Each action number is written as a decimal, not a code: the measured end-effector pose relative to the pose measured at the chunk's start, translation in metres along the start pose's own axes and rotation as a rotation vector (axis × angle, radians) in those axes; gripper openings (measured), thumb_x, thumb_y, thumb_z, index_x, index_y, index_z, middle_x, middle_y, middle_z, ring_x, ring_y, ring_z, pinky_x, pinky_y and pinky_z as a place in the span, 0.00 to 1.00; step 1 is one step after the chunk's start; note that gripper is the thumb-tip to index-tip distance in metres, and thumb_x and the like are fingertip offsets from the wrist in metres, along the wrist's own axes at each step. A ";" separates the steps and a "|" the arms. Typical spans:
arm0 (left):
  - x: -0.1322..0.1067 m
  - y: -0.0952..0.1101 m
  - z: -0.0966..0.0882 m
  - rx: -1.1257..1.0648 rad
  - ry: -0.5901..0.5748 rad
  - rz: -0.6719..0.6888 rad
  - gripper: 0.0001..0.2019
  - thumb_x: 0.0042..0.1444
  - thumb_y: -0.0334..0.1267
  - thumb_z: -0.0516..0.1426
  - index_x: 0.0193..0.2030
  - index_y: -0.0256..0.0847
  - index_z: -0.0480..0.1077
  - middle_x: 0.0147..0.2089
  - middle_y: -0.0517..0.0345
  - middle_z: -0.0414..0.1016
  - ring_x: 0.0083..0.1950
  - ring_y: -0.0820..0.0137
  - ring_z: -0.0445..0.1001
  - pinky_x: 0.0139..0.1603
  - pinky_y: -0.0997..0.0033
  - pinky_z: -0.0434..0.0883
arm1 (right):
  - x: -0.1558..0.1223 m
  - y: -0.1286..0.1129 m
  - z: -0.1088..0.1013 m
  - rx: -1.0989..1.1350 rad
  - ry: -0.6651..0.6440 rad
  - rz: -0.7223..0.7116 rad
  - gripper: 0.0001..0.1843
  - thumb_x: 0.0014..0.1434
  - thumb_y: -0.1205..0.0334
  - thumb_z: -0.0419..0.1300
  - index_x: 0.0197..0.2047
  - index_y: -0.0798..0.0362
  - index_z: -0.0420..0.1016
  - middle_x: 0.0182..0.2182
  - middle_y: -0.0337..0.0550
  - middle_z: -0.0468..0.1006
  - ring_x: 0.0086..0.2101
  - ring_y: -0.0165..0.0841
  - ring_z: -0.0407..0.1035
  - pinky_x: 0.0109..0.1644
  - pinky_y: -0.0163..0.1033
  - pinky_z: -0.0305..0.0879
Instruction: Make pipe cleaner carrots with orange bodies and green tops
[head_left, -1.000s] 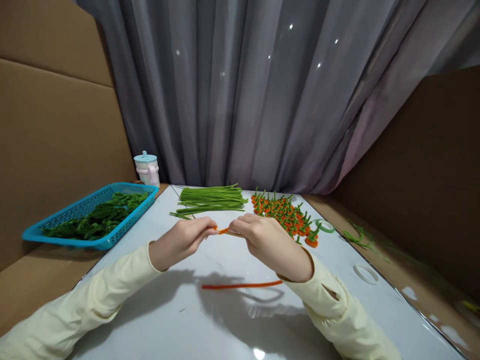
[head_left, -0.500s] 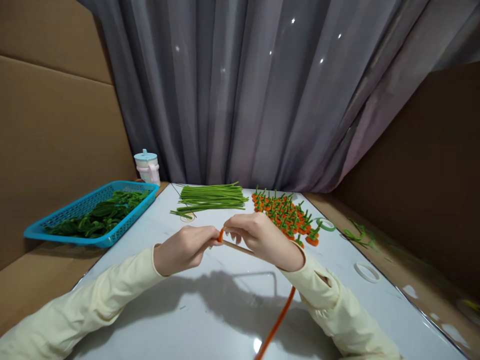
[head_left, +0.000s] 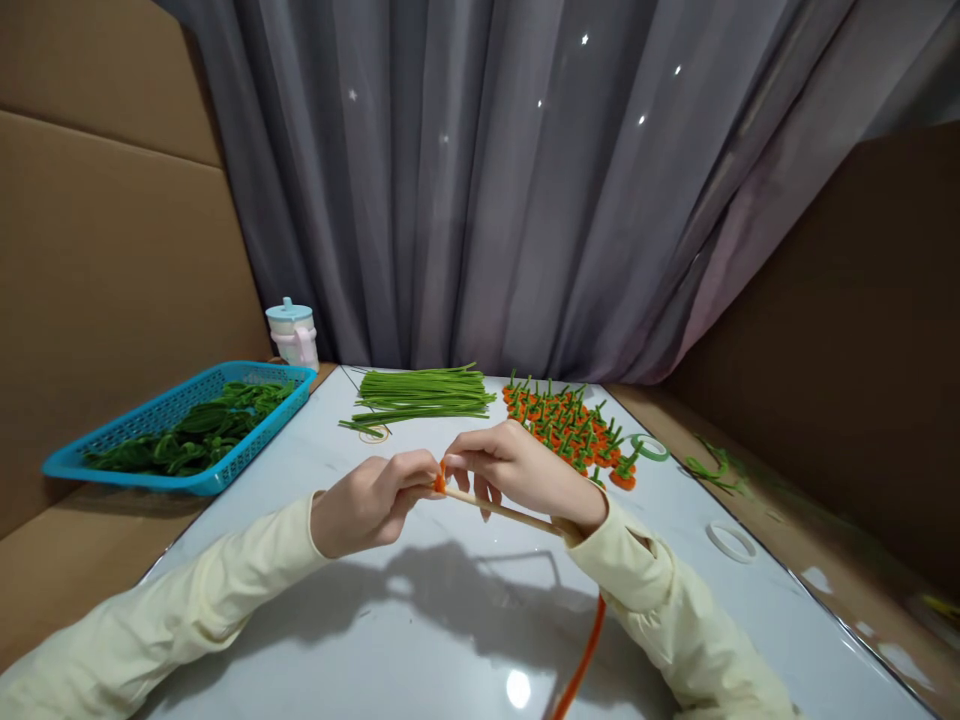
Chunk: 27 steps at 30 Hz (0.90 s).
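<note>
My left hand [head_left: 375, 503] pinches one end of a thin wooden stick [head_left: 504, 511], which slants down to the right beneath my right hand [head_left: 517, 475]. Around the stick, at my left fingertips, an orange pipe cleaner [head_left: 440, 482] is wound in a small coil. My right thumb and forefinger are closed on the pipe cleaner just above that coil. Its long loose tail shows under my right sleeve and runs down to the front edge of view. The stretch between hand and tail is hidden by my right hand and wrist.
Green pipe cleaners [head_left: 424, 392] lie in a bundle at the back, beside several orange-and-green pieces [head_left: 570, 425]. At left is a blue basket [head_left: 217, 478] of green shapes, with a lidded cup [head_left: 294, 335] behind it. Green tape [head_left: 651, 447] and a white ring [head_left: 731, 542] lie at right.
My right hand has turned slightly, so more of the wooden stick shows beneath it. The orange tail has swung to the right. The left hand has barely moved.
</note>
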<state>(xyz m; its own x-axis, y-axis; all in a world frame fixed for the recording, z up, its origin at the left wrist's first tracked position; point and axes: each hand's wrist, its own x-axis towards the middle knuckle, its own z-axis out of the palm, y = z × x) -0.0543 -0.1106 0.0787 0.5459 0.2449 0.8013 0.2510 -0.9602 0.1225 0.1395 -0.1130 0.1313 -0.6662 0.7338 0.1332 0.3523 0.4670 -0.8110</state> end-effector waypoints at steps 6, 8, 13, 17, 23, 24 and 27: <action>0.000 0.003 -0.002 0.208 0.159 0.063 0.10 0.57 0.26 0.49 0.44 0.40 0.60 0.28 0.58 0.74 0.22 0.76 0.71 0.24 0.78 0.69 | 0.007 0.004 -0.003 0.226 -0.127 0.139 0.11 0.59 0.63 0.52 0.29 0.59 0.70 0.19 0.37 0.71 0.14 0.21 0.63 0.18 0.26 0.61; -0.001 0.001 -0.001 0.210 0.181 0.091 0.11 0.56 0.25 0.49 0.44 0.41 0.60 0.28 0.58 0.75 0.25 0.75 0.73 0.26 0.77 0.70 | 0.009 0.007 -0.002 0.295 -0.175 0.153 0.11 0.58 0.62 0.53 0.29 0.60 0.71 0.18 0.36 0.70 0.13 0.21 0.62 0.17 0.26 0.59; -0.003 -0.002 0.000 0.257 0.194 0.111 0.15 0.55 0.22 0.48 0.46 0.41 0.62 0.29 0.58 0.76 0.26 0.75 0.74 0.27 0.78 0.71 | 0.017 0.026 0.002 0.501 -0.364 0.115 0.14 0.56 0.58 0.56 0.30 0.62 0.73 0.19 0.39 0.73 0.14 0.22 0.63 0.15 0.27 0.55; 0.004 -0.008 0.002 0.326 0.247 0.005 0.13 0.55 0.23 0.49 0.45 0.40 0.63 0.32 0.58 0.77 0.29 0.75 0.76 0.32 0.79 0.71 | 0.023 0.038 0.004 0.631 -0.357 0.037 0.18 0.56 0.54 0.56 0.31 0.63 0.73 0.20 0.42 0.74 0.14 0.23 0.62 0.14 0.28 0.50; 0.049 -0.049 0.010 0.260 0.234 -0.268 0.02 0.56 0.30 0.52 0.36 0.37 0.65 0.30 0.59 0.76 0.28 0.75 0.75 0.26 0.81 0.67 | 0.039 0.039 -0.005 0.575 0.147 -0.042 0.14 0.60 0.55 0.51 0.38 0.58 0.67 0.25 0.39 0.73 0.12 0.19 0.50 0.14 0.28 0.41; 0.056 -0.055 0.012 0.250 0.201 -0.272 0.02 0.56 0.30 0.52 0.34 0.37 0.65 0.28 0.60 0.75 0.26 0.75 0.74 0.25 0.81 0.66 | 0.040 0.039 -0.008 0.491 0.236 -0.042 0.13 0.60 0.56 0.50 0.38 0.58 0.66 0.24 0.38 0.73 0.13 0.19 0.49 0.15 0.28 0.41; 0.069 -0.065 0.020 0.228 0.159 -0.284 0.03 0.57 0.32 0.52 0.32 0.37 0.65 0.25 0.62 0.72 0.24 0.76 0.71 0.24 0.81 0.63 | 0.036 0.039 -0.022 0.079 0.393 -0.016 0.12 0.60 0.61 0.49 0.29 0.58 0.66 0.19 0.36 0.70 0.15 0.22 0.52 0.20 0.29 0.47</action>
<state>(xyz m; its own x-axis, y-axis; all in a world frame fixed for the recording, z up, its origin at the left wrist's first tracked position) -0.0169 -0.0285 0.1139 0.3035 0.4552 0.8371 0.5552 -0.7984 0.2328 0.1438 -0.0577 0.1175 -0.3636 0.8666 0.3417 0.2821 0.4520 -0.8462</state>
